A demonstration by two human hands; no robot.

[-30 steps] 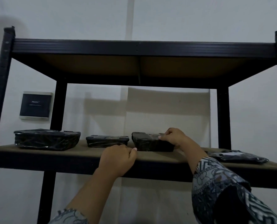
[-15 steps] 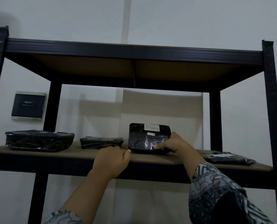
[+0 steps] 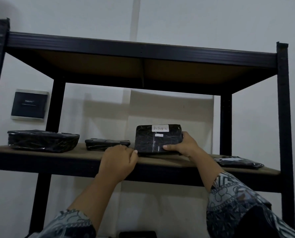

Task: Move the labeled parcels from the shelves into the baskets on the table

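Tipped up since a second ago, when it lay flat on the board, the labeled parcel now stands on its lower edge on the middle shelf, its top face turned toward me.

Head view: my right hand grasps the parcel's right end, thumb across the front near the bottom, fingers wrapped round the side. A white handwritten label sits at the top of the black wrapping; it seems to read RETURN. My left hand lies on the shelf's front edge, thumb tip just beside the parcel's lower left corner. I cannot tell whether it grips the edge or only rests there.

On the same shelf, a bulky wrapped parcel sits far left, a thin wrapped parcel just left of my left hand, and a flat dark pouch lies well to the right. A dark wall panel hangs behind the black rack's left side.
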